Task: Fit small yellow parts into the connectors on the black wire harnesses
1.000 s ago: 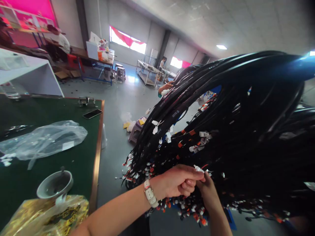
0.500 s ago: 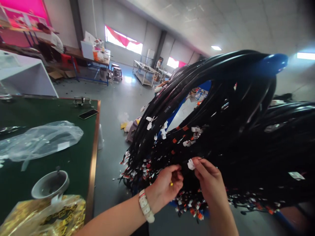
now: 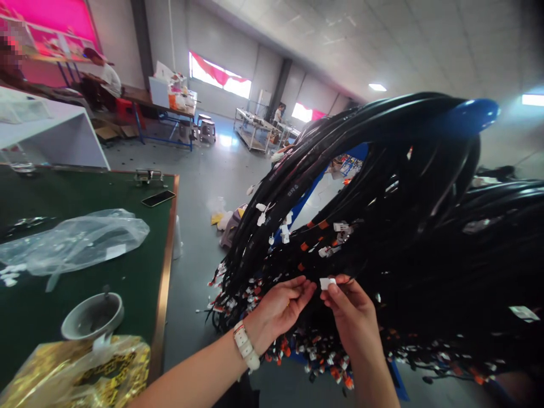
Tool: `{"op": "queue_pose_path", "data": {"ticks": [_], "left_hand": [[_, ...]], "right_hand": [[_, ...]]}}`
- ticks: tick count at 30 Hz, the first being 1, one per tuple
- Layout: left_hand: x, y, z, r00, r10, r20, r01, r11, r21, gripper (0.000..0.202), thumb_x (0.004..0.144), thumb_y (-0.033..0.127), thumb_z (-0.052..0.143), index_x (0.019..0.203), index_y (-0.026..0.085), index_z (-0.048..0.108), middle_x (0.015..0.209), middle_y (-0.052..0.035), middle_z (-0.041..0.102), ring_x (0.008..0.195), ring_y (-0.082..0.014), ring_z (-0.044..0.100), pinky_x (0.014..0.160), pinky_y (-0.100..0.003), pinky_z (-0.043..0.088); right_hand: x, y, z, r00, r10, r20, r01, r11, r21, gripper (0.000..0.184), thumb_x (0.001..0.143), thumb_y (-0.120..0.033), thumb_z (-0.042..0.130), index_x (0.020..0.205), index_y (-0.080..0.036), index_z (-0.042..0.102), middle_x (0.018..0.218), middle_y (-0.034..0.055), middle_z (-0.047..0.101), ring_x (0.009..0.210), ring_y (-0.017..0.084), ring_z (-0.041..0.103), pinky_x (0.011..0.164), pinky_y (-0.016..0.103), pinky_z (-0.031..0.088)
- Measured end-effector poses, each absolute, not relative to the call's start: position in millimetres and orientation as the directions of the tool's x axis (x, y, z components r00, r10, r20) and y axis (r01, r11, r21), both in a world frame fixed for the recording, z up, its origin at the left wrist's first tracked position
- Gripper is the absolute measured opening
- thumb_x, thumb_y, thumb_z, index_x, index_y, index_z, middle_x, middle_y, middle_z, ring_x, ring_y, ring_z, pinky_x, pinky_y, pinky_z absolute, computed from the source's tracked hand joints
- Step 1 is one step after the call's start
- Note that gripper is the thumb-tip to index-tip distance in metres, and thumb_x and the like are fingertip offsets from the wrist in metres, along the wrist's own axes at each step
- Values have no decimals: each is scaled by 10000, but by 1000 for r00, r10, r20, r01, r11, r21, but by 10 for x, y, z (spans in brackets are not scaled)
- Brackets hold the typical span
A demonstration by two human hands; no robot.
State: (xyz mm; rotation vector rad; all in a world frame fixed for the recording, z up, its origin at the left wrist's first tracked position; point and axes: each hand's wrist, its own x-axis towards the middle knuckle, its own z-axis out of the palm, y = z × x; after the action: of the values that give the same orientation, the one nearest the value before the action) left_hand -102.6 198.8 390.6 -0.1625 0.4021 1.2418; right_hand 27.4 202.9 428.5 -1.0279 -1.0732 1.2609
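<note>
Between the thumb and fingers of my right hand (image 3: 352, 309), which is closed, is a small white plastic connector (image 3: 327, 283). My left hand (image 3: 278, 309), wearing a white watch-like band (image 3: 246, 345), is just left of the connector. Its fingers are stretched out and nothing shows in them. Both hands are in front of a thick hanging bundle of black cables (image 3: 395, 187). Many cable ends carry white and orange connectors (image 3: 335, 371) below and around my hands. Dark cables behind my fingers make it hard to see which wire the held connector is on.
A green-topped table (image 3: 140, 283) at left carries a clear plastic bag (image 3: 80, 243), a grey bowl (image 3: 93, 317), a phone (image 3: 158, 198) and a bag of yellow parts (image 3: 110, 368). Blue rack metal (image 3: 478, 113) supports the cables. A person (image 3: 106, 79) sits farther back.
My left hand's curled fingers have straightened out. The connector in my right hand has turned, showing a flatter white side. The view has shifted slightly.
</note>
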Motion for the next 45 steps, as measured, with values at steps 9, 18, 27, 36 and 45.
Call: {"op": "queue_pose_path", "data": {"ticks": [9, 18, 27, 36, 45], "left_hand": [[-1137, 1973, 3960, 278, 907, -317, -928, 339, 154, 467, 609, -179, 409, 958, 16, 650, 952, -166, 692, 978, -206, 689, 998, -319, 495], [-1084, 1950, 3933, 248, 894, -373, -949, 302, 94, 269, 730, -151, 514, 880, 11, 668, 925, -167, 705, 877, -192, 717, 880, -247, 555], [-1080, 1927, 3886, 294, 896, -332, -936, 340, 88, 280, 714, -169, 529, 892, 1, 664, 890, -164, 709, 809, -180, 727, 845, -232, 562], [-1128, 1902, 3892, 280, 886, -370, -940, 331, 83, 224, 781, -126, 500, 861, 0, 668, 782, -138, 708, 734, -146, 721, 757, -189, 581], [-1177, 1841, 3907, 391, 874, -287, -891, 438, 121, 111, 852, 56, 607, 774, 32, 681, 625, -51, 624, 490, -64, 595, 482, -123, 497]], "right_hand": [[301, 2071, 4212, 38, 999, -20, -282, -9, -959, 284, 592, -285, 885, 776, -216, 680, 732, -36, 663, 605, 90, 628, 564, 177, 511], [332, 2047, 4190, 94, 995, -24, -256, 1, -967, 295, 564, -295, 892, 769, -225, 692, 744, -27, 659, 623, 108, 617, 585, 211, 540], [311, 2069, 4163, 98, 995, -28, -257, -2, -966, 289, 569, -306, 892, 771, -231, 698, 791, -26, 637, 695, 100, 600, 623, 180, 545], [274, 2068, 4173, 148, 987, -54, -256, -15, -967, 323, 535, -313, 907, 765, -227, 697, 818, -31, 610, 723, 97, 587, 627, 167, 544], [319, 1961, 4211, 160, 987, -30, -253, 12, -968, 289, 571, -312, 889, 782, -235, 708, 789, -25, 633, 666, 100, 595, 592, 180, 547]]}}
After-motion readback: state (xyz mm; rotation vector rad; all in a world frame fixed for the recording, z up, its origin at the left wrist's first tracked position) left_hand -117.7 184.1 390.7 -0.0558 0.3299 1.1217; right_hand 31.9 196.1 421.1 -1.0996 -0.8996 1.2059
